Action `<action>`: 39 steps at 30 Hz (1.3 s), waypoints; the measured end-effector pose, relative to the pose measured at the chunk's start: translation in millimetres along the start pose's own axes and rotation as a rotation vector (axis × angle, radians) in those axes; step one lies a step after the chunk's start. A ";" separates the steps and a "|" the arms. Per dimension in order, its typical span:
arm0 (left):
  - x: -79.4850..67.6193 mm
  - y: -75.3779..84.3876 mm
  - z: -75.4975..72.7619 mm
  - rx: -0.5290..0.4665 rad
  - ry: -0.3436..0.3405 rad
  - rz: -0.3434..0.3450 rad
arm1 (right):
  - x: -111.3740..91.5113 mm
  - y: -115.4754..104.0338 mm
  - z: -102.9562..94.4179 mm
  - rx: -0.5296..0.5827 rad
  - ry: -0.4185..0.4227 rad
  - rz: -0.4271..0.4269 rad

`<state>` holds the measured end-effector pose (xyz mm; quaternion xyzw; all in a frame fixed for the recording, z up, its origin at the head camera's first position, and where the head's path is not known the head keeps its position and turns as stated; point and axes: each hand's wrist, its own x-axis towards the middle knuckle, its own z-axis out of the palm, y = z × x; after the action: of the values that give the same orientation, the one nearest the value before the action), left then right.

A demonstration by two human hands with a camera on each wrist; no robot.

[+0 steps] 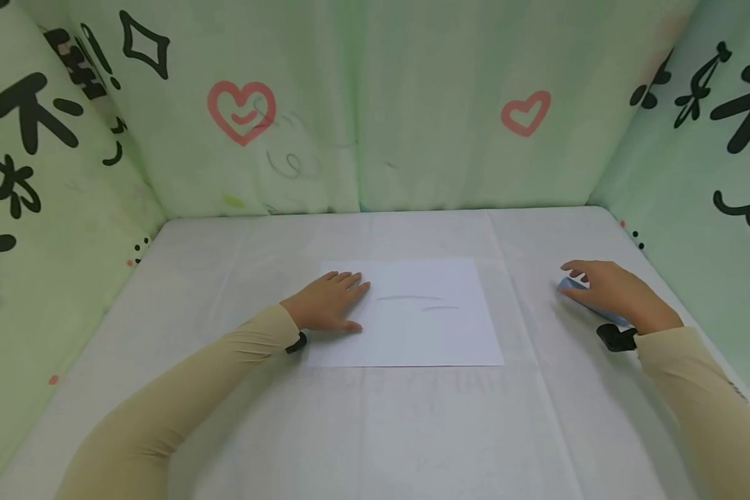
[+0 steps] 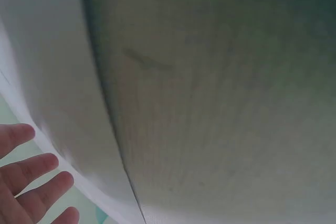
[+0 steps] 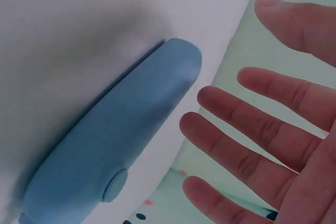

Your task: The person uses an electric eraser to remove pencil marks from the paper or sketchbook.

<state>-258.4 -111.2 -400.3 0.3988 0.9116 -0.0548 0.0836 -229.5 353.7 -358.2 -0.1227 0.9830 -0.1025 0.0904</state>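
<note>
The nearest stretch of the surface [image 1: 425, 430] is covered by a pale, lightly creased cloth. Beyond it a white sheet [image 1: 425, 340] is laid flat, its near edge turned squarely toward the wearer. Two faint grey lines can be seen on it; whether they are drawn or folded cannot be told. The sheet's left side is touched by the left grip [image 1: 328, 302], spread and relaxed, with nothing held. Being thin, the paper should be judged light, limp and easily creased; it is best steadied with a flat palm or lifted by an edge.

Well to the right, a blue object [image 3: 115, 135] is laid on the surface beneath the right grip [image 1: 621, 292], whose fingers are parted around empty air. A rounded, smooth casing with an oval button is shown; it would be expected to feel stiff, fairly light and somewhat slippery. It would best be taken across its long sides, near the middle, with the button left unpressed. Farthest off, a green curtain [image 1: 425, 160] is hung.
</note>
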 end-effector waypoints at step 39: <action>-4.3 0.8 1.6 -0.053 -0.040 -0.037 | 13.0 22.2 21.1 0.045 -0.041 0.093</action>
<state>-254.7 -114.0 -401.1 0.3785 0.9180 -0.0403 0.1111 -242.6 367.6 -385.5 -0.0770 0.9830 -0.1180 0.1179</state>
